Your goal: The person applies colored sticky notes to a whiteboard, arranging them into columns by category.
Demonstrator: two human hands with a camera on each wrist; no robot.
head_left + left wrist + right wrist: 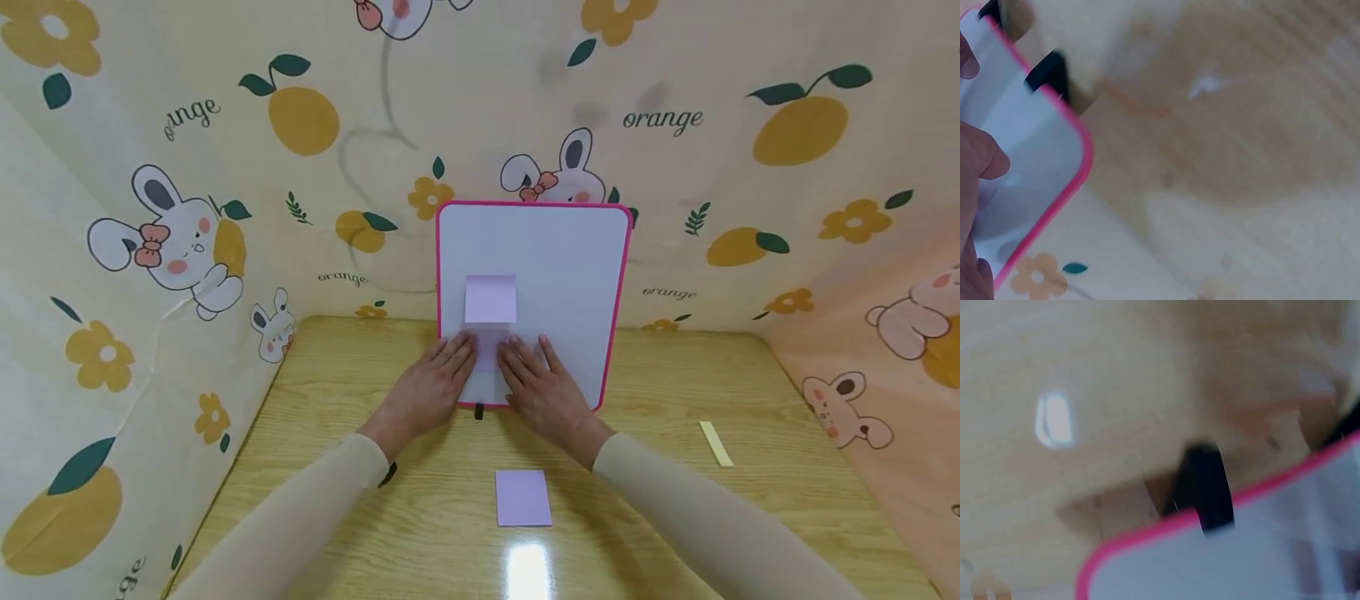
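A whiteboard with a pink rim stands leaning at the back of the table. On its left half is a lilac sticky note, its lower edge lifting a little. Just below lies a second, shadowed lilac note, between both hands. My left hand rests with fairly straight fingers on the board at that note's left side. From the right, my right hand lays its spread fingers on the board near the note's other edge. Neither hand grips anything. The right wrist view does not show the right hand.
Nearer on the table lies a lilac sticky-note pad. A pale yellow strip is at the right. Black clips or feet hold the board's lower edge. Patterned cloth encloses the back and sides.
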